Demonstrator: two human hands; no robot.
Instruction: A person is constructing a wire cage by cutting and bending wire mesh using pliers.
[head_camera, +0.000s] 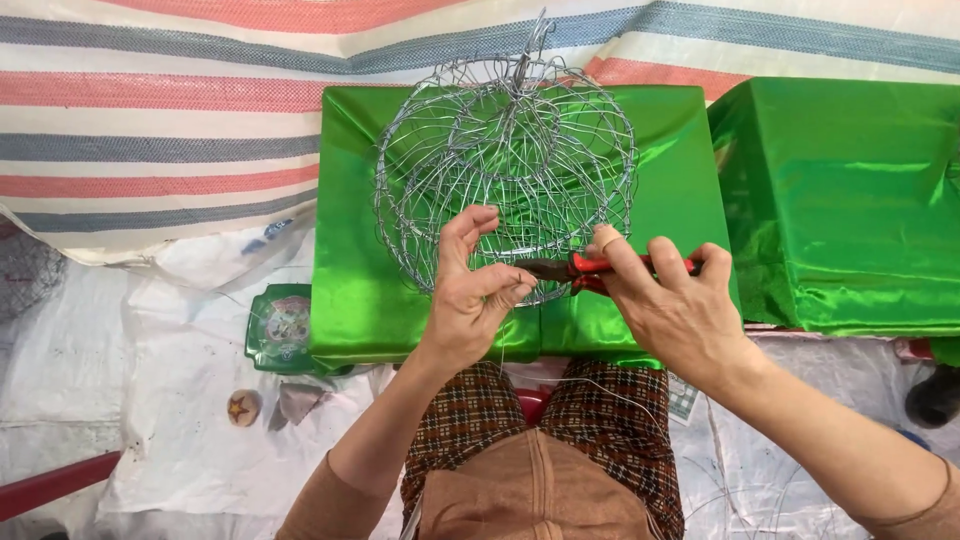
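A counter (400, 300) draped in shiny green cloth carries a round, pumpkin-shaped frame of silver wire (505, 170). The right hand (675, 310) is closed around red-handled pliers (580, 268), whose tips meet the frame's lower rim. The left hand (470, 300) pinches the wire there, fingers curled narrow.

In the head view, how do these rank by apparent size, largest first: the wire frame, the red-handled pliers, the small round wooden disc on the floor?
1. Wire frame, by far the largest.
2. Red-handled pliers, partly hidden by the right hand, so only roughly judged.
3. Wooden disc, the smallest.
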